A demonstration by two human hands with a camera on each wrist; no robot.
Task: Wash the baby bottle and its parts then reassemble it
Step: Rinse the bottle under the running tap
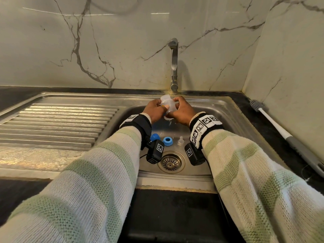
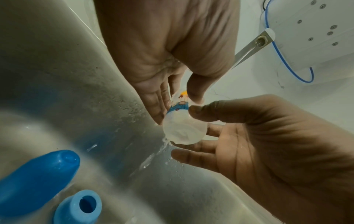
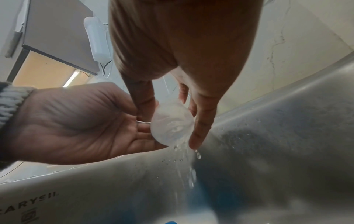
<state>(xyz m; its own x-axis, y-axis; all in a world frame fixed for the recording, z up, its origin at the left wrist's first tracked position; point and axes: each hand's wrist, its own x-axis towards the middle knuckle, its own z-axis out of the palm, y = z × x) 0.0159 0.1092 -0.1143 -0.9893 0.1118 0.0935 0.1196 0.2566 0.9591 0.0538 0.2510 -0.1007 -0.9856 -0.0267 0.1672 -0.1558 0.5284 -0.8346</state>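
Over the sink basin (image 1: 206, 109), under the tap (image 1: 174, 67), both hands hold a translucent baby bottle (image 1: 166, 102) tilted, its base toward me. My left hand (image 1: 158, 106) pinches it between thumb and fingers (image 2: 155, 104); the printed side (image 2: 180, 104) shows there. My right hand (image 1: 178, 109) grips it from the other side, its fingers (image 3: 201, 125) along the wall. Water runs off the bottle's base (image 3: 172, 125). On the basin floor lie a blue cap (image 1: 155, 137), a blue ring (image 1: 167, 141) and a clear nipple (image 1: 180, 141).
The drain (image 1: 171, 163) sits in the near part of the basin. A ribbed draining board (image 1: 57, 123) lies to the left. A bottle brush (image 1: 280, 127) rests on the dark counter at the right. Marble walls stand behind and at the right.
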